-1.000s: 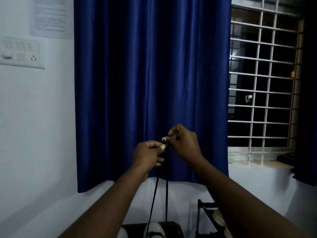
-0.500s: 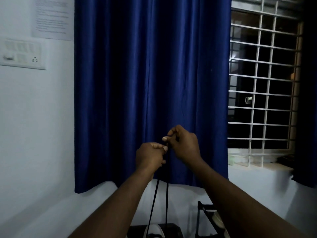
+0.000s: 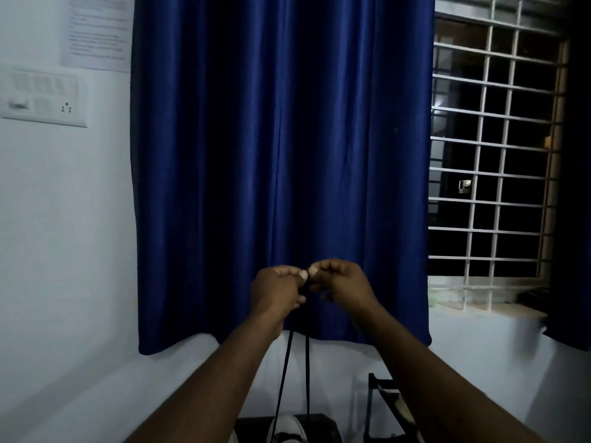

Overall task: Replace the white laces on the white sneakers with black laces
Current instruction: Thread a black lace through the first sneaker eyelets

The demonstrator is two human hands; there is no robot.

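The black lace [image 3: 289, 362] is held up in front of the curtain [image 3: 281, 155], its top ends pinched between the two hands where their fingertips meet. The left hand [image 3: 276, 290] is curled closed, thumb and forefinger pressed on the lace; the right hand [image 3: 343, 282] is likewise closed, thumb and forefinger nipping the lace right beside the left thumb. The two hands touch or nearly touch at the thumbs.

From that pinch two thin dark strands hang down, close together and almost parallel, the left one slanting slightly leftward as it drops. Both are taut and straight. They run down between the forearms to a white sneaker [image 3: 287, 431] at the bottom edge of the view. Only the sneaker's top shows, with some dark lacing on it; how far it is laced cannot be told. It sits on a dark surface [image 3: 323, 426], too dim to identify.

To the right of the sneaker stands a dark rack [image 3: 375, 398], with pale shapes on it that may be footwear; they are too dim to make out.

Behind, the blue curtain hangs against a pale wall [image 3: 64, 251]. A switch panel [image 3: 43, 100] and a printed paper [image 3: 97, 30] are on the wall at left, and a barred window [image 3: 492, 155] is at right, dark outside.
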